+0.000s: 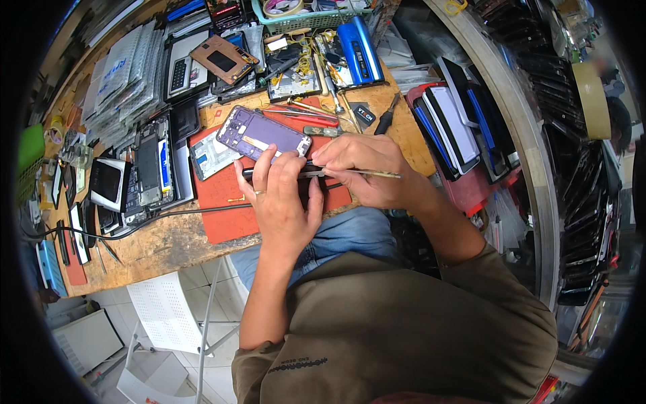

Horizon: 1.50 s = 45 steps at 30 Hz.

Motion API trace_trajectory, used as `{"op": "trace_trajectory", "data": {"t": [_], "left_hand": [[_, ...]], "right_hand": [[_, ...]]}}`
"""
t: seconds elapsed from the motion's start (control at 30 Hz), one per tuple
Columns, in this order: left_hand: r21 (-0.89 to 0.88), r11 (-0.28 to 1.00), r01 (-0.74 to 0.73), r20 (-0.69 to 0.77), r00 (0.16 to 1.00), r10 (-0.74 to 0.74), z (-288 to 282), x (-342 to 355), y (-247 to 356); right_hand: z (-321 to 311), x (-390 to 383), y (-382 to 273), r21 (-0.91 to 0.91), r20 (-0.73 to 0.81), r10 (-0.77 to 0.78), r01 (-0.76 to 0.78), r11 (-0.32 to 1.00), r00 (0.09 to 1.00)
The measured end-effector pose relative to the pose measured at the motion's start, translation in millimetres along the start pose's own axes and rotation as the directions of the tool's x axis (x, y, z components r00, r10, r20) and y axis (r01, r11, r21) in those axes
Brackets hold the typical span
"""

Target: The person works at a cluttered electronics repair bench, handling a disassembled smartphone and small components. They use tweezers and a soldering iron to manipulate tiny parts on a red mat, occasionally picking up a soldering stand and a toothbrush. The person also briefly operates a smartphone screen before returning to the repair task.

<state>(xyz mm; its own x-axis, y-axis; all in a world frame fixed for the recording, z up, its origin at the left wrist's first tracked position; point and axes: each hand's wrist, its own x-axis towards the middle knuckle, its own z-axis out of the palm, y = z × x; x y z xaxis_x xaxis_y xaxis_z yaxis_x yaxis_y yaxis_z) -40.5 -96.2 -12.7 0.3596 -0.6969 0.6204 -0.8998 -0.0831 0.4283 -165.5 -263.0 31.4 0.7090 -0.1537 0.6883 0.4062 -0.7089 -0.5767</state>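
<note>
My left hand (279, 198) grips a dark phone (249, 174) near the bench's front edge, thumb below and fingers over it. My right hand (367, 168) pinches a thin flat tool (380, 173) at the phone's right part; its tip is hidden among my fingers. Just behind lies a purple phone housing (259, 128), partly under my left fingertips, beside a silver phone part (206, 151). These sit over an orange-red mat (229, 224). Behind my right hand are red-handled and brass-coloured tools (299, 114) and a black-handled tool (387, 114).
Stacked bubble sleeves (121, 74) and opened devices (145, 168) crowd the left. Parts trays (289, 74) and a basket (296, 20) stand behind. A black cable (155, 219) crosses the bench front. Stacked phones and cases (451, 128) are at right. A white chair (158, 310) stands lower left.
</note>
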Motion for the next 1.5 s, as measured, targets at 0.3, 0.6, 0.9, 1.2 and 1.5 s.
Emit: {"op": "trace_trajectory", "data": {"t": [0.3,0.6,0.9,1.2,1.5], "left_hand": [[-0.026,1.0,-0.005,-0.019,1.0,0.004,0.2,-2.1,-1.2],[0.043,0.999,-0.008,-0.015,1.0,0.009,-3.7,-1.9,2.4],[0.064,0.998,-0.009,-0.011,1.0,0.01,-3.2,-0.5,1.8],[0.06,0.998,-0.018,-0.029,0.999,0.02,-3.7,0.7,2.6],[0.039,0.999,-0.002,-0.047,0.999,0.003,-1.5,-0.8,2.2]], "right_hand": [[2.4,7.3,-1.5,-0.007,0.041,0.069,-0.069,0.998,0.997],[-32.4,43.8,-1.9,0.023,0.403,0.416,-0.464,0.886,0.815],[-32.3,67.2,18.4,0.049,0.533,0.416,-0.518,0.854,0.737],[-44.5,74.7,25.8,-0.044,0.646,0.344,-0.416,0.908,0.682],[-71.9,60.8,-0.4,-0.086,0.597,0.489,-0.556,0.827,0.636]]}}
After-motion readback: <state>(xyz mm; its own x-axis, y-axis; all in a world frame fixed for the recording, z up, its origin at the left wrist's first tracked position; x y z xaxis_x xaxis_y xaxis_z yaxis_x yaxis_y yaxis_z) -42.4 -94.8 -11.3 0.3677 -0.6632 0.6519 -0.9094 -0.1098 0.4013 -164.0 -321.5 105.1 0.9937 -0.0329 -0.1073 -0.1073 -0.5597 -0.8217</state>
